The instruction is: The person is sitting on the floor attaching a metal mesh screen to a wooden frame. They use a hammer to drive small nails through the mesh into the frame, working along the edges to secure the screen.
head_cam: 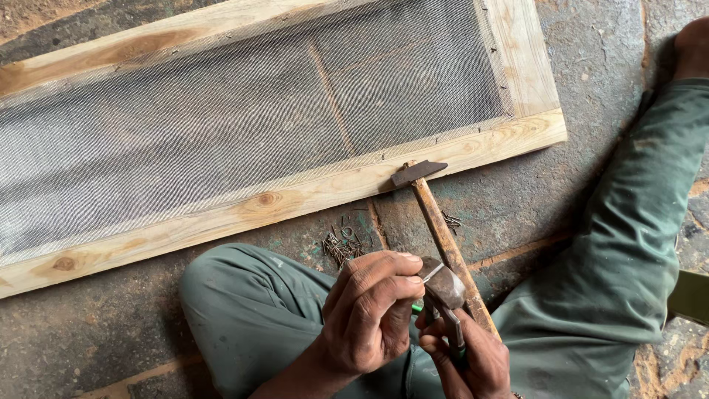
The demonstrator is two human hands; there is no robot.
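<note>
Two hands meet over lap: left hand [369,310] pinches dark metal tool head [442,287], right hand [465,362] clasps its handles; keep wooden-handled hammer [443,229] clear, grip steady.

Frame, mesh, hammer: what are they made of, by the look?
Frame: pale unfinished softwood, likely pine; knots and grain show, no paint.
Mesh: fine grey woven screen, metal wire or synthetic, cannot tell; held along its edge by small nails.
Hammer: dark dull metal head, probably steel; worn bare wooden handle.
The left hand and right hand hold a dark metal tool, seemingly pincers.
</note>
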